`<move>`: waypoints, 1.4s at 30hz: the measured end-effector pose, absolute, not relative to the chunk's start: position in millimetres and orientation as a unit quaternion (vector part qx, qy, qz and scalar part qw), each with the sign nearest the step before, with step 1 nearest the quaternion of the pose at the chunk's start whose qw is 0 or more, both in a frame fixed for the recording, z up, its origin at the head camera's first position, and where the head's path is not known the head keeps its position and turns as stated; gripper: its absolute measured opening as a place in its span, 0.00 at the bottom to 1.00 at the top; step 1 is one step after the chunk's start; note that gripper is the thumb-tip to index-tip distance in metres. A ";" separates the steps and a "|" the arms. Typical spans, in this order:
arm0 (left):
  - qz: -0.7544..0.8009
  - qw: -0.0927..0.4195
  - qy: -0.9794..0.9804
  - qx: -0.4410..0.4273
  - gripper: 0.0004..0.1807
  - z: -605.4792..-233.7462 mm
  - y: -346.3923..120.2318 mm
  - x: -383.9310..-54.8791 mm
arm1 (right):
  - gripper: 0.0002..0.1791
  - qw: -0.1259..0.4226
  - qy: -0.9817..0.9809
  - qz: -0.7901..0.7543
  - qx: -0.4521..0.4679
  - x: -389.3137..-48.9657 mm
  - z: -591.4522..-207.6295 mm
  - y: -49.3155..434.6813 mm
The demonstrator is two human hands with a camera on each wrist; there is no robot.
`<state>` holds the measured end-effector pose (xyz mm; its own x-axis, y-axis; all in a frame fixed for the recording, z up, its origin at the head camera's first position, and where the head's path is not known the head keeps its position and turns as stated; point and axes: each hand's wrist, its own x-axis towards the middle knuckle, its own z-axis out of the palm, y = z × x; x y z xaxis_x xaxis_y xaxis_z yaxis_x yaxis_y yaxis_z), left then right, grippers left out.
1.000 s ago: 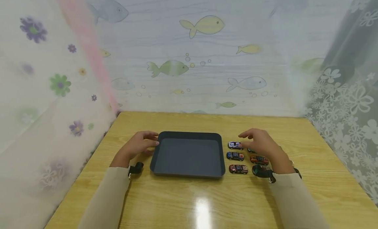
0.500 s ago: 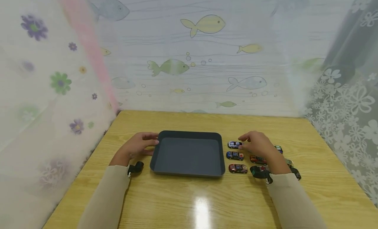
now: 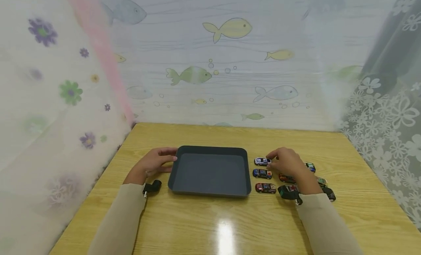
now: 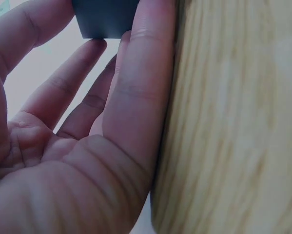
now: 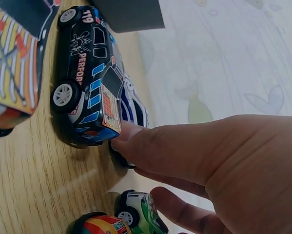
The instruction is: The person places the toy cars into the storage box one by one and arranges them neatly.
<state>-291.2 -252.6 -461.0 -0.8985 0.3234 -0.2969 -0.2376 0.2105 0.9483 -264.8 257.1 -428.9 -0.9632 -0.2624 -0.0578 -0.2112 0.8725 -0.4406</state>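
Right hand (image 3: 287, 162) pinches the white-and-blue car (image 3: 261, 161)

The gap between right thumb and forefinger has narrowed: a second ago the two stood wide around the car's right end, and now they are drawn in about it, thumb on the near side, forefinger on the far side. The car lies where it lay, in line with its neighbours, and looks to be resting on the table (image 3: 184, 225). My reading is that the reach is done and the grip is being taken, with no lift begun; how firm that grip is I cannot tell.

Just nearer the person stands the black-and-blue car (image 3: 262, 173), then the red car (image 3: 265, 188), completing the column beside the tray (image 3: 212, 172). More cars stand further right, partly covered by the hand and wrist.

At the tray's other end, the left hand (image 3: 156, 162) is unchanged, fingers spread and relaxed, tips at the tray's edge. It seems to steady the tray rather than grasp it.

The right wrist view adds what the head view hides: a green-and-white car (image 5: 141, 209) below the bent fingers, and the thumb tip against the pinched car's end, partly behind the black-and-blue one. The left wrist view shows fingertips meeting the tray's corner and the hand's edge low along the tabletop. Only the head view gives the whole tray, with nothing in it.
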 end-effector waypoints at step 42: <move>0.644 0.228 0.729 0.029 0.35 -457.7 -252.3 -288.6 | 0.17 -0.019 0.956 -0.253 -0.147 -262.4 -395.2 238.7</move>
<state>-288.6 -252.3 -457.7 -0.8944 0.3356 -0.2955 -0.2519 0.1678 0.9531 -262.4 238.7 -395.2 -0.9559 -0.2717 0.1112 -0.2911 0.8285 -0.4784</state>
